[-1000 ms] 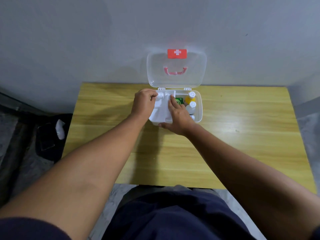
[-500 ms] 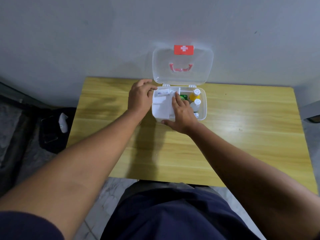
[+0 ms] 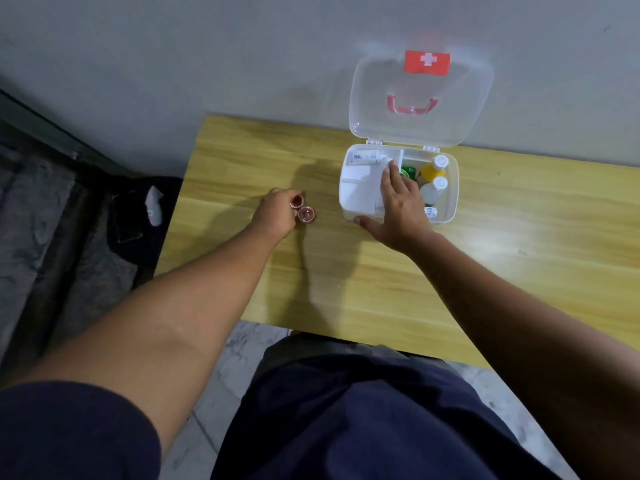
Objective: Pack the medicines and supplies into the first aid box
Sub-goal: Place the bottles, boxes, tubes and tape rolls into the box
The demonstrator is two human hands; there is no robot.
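Head view: the left hand (image 3: 277,211) has left the white translucent plastic first aid box (image 3: 450,188) and now sits out to the left on the yellow wooden table (image 3: 519,258), fingers curled around one small round red-capped jar (image 3: 296,201), its twin (image 3: 306,215) just beside it. The right hand (image 3: 398,206) stays spread flat over the white tray insert (image 3: 356,181), steadying the open box. Two white-capped bottles (image 3: 434,178) already lie inside, so these jars look like the last loose items.

Bare forearms on both sides, a dark navy short sleeve (image 3: 69,431) on the left upper arm, matching dark navy shorts (image 3: 363,420) across the lap.
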